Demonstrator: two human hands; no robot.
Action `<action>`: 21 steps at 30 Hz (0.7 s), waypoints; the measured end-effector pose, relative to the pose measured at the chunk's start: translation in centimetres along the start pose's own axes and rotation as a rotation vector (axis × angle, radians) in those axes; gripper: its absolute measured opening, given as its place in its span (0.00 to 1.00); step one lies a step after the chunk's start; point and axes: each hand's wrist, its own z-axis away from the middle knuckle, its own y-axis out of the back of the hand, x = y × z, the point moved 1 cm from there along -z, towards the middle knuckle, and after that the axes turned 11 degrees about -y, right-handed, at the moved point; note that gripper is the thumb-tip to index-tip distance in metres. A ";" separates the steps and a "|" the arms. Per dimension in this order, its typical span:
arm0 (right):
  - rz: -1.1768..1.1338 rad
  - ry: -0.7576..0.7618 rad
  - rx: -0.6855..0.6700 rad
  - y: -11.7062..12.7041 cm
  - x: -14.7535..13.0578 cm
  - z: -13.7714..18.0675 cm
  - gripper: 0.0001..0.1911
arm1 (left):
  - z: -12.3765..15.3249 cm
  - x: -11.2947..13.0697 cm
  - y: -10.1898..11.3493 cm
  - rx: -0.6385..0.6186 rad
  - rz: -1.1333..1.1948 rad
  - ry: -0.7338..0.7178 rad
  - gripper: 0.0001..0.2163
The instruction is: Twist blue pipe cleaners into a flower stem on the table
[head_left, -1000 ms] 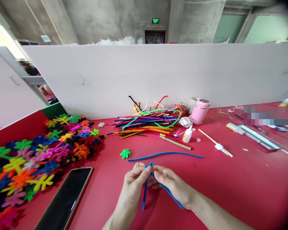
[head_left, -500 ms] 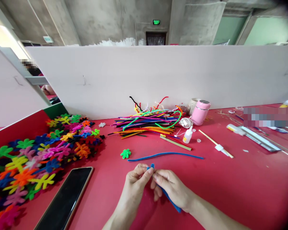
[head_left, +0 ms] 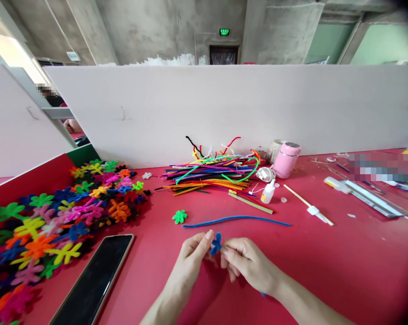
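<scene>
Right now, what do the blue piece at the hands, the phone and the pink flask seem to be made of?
Blue piece: matte, fuzzy fibre, probably over bendable wire, since its small loops stand out unsupported.
Phone: likely glass-fronted, as the black face is glossy with a bright reflection.
Pink flask: plastic or painted metal, I can't tell which; the surface looks smooth with a soft sheen.

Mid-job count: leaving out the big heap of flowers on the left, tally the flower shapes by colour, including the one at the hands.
Green flower: 1
White flower: 1
Blue flower, between the left hand and right hand: 1
Total: 3
</scene>
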 end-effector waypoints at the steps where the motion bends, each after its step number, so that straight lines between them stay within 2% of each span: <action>1: -0.008 0.002 -0.011 0.0 0.0 0.0 0.19 | 0.0 0.1 0.0 -0.003 0.012 0.011 0.14; 5: 0.002 0.013 -0.028 0.0 0.1 0.1 0.19 | 0.2 0.5 -0.4 -0.052 -0.009 0.044 0.15; 10: 0.020 0.017 -0.008 -0.1 0.2 0.2 0.19 | 0.2 0.6 -0.6 -0.054 -0.098 -0.029 0.18; 14: -0.044 0.014 0.049 -0.2 0.4 -0.1 0.20 | 0.3 0.7 -0.6 -0.009 -0.032 -0.053 0.14; 17: -0.095 0.012 0.092 -0.2 0.5 -0.4 0.20 | 0.3 1.0 -0.9 -0.051 0.045 -0.080 0.11; 21: -0.113 -0.013 0.059 -0.2 0.6 -0.5 0.20 | 0.3 1.2 -1.1 -0.058 0.015 -0.101 0.10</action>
